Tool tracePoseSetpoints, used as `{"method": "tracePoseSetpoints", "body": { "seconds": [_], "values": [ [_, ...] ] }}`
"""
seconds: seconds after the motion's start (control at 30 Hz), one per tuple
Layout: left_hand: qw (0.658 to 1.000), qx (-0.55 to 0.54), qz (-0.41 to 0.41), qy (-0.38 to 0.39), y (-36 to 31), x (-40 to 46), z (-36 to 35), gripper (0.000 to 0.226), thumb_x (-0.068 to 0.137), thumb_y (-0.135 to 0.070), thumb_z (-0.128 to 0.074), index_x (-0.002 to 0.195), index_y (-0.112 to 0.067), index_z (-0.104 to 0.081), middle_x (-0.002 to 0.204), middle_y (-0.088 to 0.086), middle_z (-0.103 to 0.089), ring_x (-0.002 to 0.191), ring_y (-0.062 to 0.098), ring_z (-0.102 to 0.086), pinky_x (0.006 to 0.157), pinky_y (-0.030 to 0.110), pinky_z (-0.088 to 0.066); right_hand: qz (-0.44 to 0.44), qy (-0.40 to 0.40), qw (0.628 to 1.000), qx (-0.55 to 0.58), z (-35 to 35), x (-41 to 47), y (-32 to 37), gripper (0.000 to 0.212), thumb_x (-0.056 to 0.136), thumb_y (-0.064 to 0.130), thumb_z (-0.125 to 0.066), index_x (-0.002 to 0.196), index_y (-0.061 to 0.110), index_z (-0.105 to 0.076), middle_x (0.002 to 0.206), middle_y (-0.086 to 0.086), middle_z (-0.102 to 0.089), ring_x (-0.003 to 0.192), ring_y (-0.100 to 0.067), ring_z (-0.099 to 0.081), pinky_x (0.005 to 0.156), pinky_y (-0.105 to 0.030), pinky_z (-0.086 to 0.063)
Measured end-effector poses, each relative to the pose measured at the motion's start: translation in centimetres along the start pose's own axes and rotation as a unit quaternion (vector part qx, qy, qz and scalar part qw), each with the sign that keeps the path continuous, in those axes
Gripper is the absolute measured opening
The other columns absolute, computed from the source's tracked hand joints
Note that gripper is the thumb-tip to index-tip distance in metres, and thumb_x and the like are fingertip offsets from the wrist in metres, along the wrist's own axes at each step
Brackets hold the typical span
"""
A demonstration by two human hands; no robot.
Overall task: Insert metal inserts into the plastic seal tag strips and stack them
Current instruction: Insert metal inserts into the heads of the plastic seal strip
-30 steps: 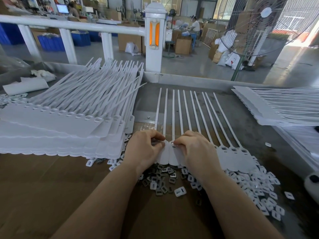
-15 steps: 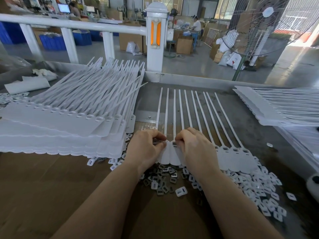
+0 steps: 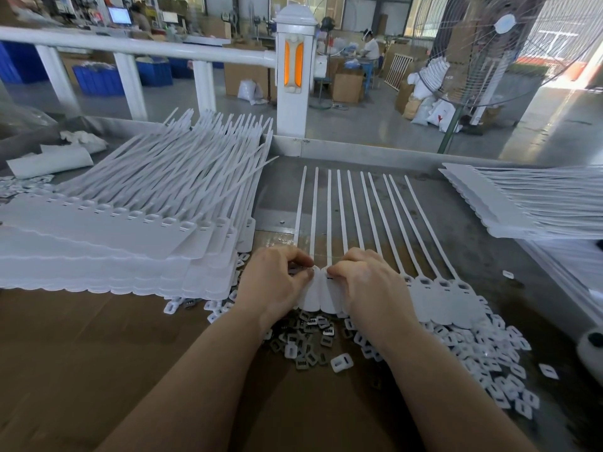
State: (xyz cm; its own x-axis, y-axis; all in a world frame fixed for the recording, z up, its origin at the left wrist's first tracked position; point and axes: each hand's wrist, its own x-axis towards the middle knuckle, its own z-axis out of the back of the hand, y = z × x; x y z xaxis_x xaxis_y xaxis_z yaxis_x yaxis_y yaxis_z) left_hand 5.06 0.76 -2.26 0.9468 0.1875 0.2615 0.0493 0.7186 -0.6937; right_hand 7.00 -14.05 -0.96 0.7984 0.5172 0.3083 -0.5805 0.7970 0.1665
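Observation:
A white seal tag strip (image 3: 368, 220) lies flat on the table, its several thin tails fanning away from me. My left hand (image 3: 277, 282) and my right hand (image 3: 368, 285) sit side by side on its tag heads, fingertips curled and pinching at the slots near the strip's left end. A small dark insert shows at my right fingertips. Loose metal inserts (image 3: 310, 337) and white plastic caps (image 3: 489, 360) are heaped just below my hands. A tall stack of strips (image 3: 107, 243) stands to the left.
Another stack of strips (image 3: 528, 203) lies at the right, beside the table's raised metal rim (image 3: 359, 148). A white railing post (image 3: 293, 76) rises behind the table. A standing fan (image 3: 483, 50) is at the far right. Brown cardboard (image 3: 81, 370) covers the near tabletop.
Both hands have stayed on the left end of the strip, with only slight shifts of the fingertips. The strip and the piles have not moved.

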Motion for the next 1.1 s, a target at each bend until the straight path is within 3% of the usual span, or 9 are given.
{"method": "tracePoseSetpoints", "body": {
  "seconds": [0.13,0.37,0.57,0.8,1.0,1.1],
  "values": [
    [1.0,0.008,-0.007,-0.002,0.01,0.03,0.03,0.016,0.084,-0.023,-0.066,0.099,-0.024,-0.069,0.086,-0.018,-0.058,0.079,-0.006,-0.05,0.066,-0.001,-0.033,0.004,0.031,1.0,-0.003,0.31,-0.27,0.13,0.033,0.097,0.019,-0.041,0.126,0.021,-0.056,0.123,0.004,-0.05,0.113,-0.013,-0.041,0.093,-0.026,-0.036],
    [1.0,0.01,-0.007,0.002,0.06,0.03,-0.03,0.015,0.084,-0.024,-0.066,0.099,-0.025,-0.069,0.088,-0.017,-0.06,0.074,-0.011,-0.048,0.063,-0.002,-0.033,-0.003,0.04,0.999,0.018,0.33,-0.3,0.04,0.033,0.095,0.016,-0.044,0.125,0.021,-0.057,0.122,0.004,-0.05,0.114,-0.013,-0.039,0.094,-0.029,-0.034],
    [1.0,0.003,-0.009,-0.002,0.15,0.04,-0.07,0.014,0.084,-0.023,-0.066,0.097,-0.024,-0.069,0.085,-0.016,-0.06,0.074,-0.011,-0.05,0.064,-0.003,-0.035,-0.041,-0.019,0.995,0.085,-0.13,-0.39,-0.44,0.033,0.09,0.007,-0.05,0.118,0.018,-0.064,0.112,0.004,-0.059,0.108,-0.011,-0.047,0.089,-0.017,-0.031],
    [1.0,0.005,-0.008,-0.003,0.1,0.04,-0.05,0.014,0.084,-0.023,-0.066,0.097,-0.024,-0.069,0.083,-0.019,-0.057,0.074,-0.011,-0.049,0.064,-0.003,-0.035,-0.011,0.01,1.0,0.019,-0.02,-0.36,-0.06,0.03,0.095,0.016,-0.043,0.119,0.021,-0.058,0.119,0.005,-0.052,0.112,-0.012,-0.043,0.095,-0.028,-0.037],
    [1.0,-0.006,-0.005,-0.006,-0.14,-0.13,0.0,0.012,0.083,-0.02,-0.067,0.095,-0.021,-0.07,0.084,-0.014,-0.06,0.085,0.002,-0.056,0.081,0.015,-0.043,-0.015,0.0,0.997,0.069,0.3,-0.7,-0.47,0.038,0.091,0.008,-0.046,0.124,0.021,-0.06,0.12,0.007,-0.057,0.112,-0.01,-0.044,0.095,-0.019,-0.03],
    [1.0,-0.005,-0.004,-0.007,-0.1,-0.1,-0.03,0.012,0.083,-0.02,-0.067,0.095,-0.022,-0.07,0.083,-0.015,-0.059,0.084,0.001,-0.056,0.08,0.014,-0.042,-0.009,0.006,0.998,0.067,0.23,-0.7,-0.5,0.038,0.091,0.008,-0.045,0.124,0.022,-0.059,0.121,0.007,-0.055,0.112,-0.011,-0.043,0.096,-0.021,-0.031]
  ]
}}
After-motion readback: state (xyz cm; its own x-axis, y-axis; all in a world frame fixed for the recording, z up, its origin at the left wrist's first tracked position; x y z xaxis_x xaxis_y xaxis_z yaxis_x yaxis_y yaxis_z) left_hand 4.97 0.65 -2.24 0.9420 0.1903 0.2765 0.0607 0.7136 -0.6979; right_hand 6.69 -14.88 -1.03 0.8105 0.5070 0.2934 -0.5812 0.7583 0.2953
